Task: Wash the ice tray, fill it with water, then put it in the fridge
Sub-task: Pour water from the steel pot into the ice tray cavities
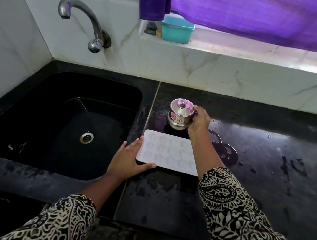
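Observation:
A white ice tray (167,151) with several moulded cells lies flat on the black counter, just right of the sink. My left hand (129,157) holds the tray's near left corner, thumb along its front edge and fingers up its left side. Behind the tray stands a small lidded steel pot (179,116). My right hand (200,122) is closed on the pot's right side, at its handle, and my right forearm crosses over the tray's right end.
The black sink (28,111) with its drain (87,137) lies to the left, and a steel tap (82,18) juts from the wall above it. Water puddles (226,151) spread on the counter right of the tray. A teal box (177,29) sits on the window ledge under a purple curtain (260,15).

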Demonstrator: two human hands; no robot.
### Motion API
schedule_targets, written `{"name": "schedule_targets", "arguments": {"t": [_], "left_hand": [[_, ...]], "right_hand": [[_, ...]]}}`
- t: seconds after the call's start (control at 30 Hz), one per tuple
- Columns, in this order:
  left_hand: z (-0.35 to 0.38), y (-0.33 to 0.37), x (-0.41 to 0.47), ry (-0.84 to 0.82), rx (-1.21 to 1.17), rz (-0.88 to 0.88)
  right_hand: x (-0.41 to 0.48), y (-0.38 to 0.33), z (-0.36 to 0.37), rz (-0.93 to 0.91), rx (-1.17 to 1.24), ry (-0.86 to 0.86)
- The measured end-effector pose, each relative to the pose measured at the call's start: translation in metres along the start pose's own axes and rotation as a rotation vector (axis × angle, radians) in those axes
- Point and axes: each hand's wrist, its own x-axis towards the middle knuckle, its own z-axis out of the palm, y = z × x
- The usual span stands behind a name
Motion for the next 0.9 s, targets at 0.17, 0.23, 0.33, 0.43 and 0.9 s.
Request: {"name": "schedule_targets", "arguments": {"t": [0.17, 0.23, 0.33, 0.43, 0.9], "left_hand": [[0.001, -0.001, 0.0, -0.003, -0.013, -0.009], [0.0, 0.0, 0.0, 0.001, -0.006, -0.005], [-0.001, 0.002, 0.0, 0.006, 0.006, -0.006], [-0.001, 0.002, 0.0, 0.006, 0.012, -0.014], [0.0, 0.003, -0.004, 0.018, 0.004, -0.019]], "right_hand": [[0.006, 0.012, -0.004, 0.03, 0.002, 0.0], [0.007, 0.015, -0.006, 0.033, 0.017, -0.003], [0.006, 0.017, -0.006, 0.028, 0.028, 0.006], [0.004, 0.017, -0.006, 0.015, 0.03, 0.017], [0.003, 0.027, -0.014, -0.114, -0.188, 0.078]]}}
